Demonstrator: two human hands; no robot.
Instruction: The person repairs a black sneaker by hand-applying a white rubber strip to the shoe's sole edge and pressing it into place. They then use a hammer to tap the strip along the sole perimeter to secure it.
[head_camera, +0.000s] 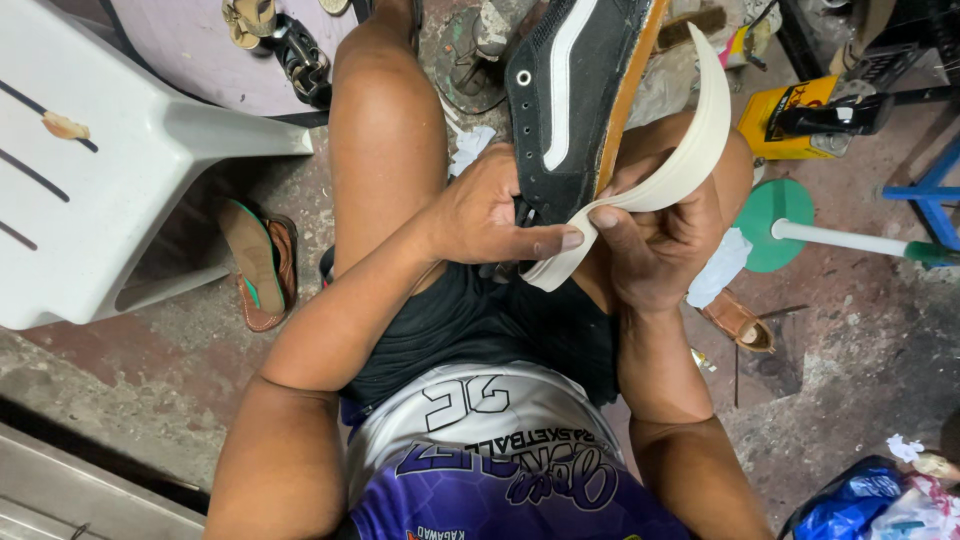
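Item: black sneaker with a white side stripe, held sole-side toward the right, above the person's lap between the bare knees. A tan-orange sole edge shows along its right side.

Item: cream rubber strip, long and curved, arching up from the hands beside the sole edge; its lower end hangs free below the thumbs.

Left hand: clasped around the heel end of the sneaker, thumb pressed onto the strip.

Right hand: gripping the strip from the right, thumb on top of it, close to the left thumb.

Surroundings: white plastic chair at left; a brown sandal on the concrete floor beside it; a yellow can at upper right; a green disc on a white pole just beside the right knee; blue plastic bag at lower right.
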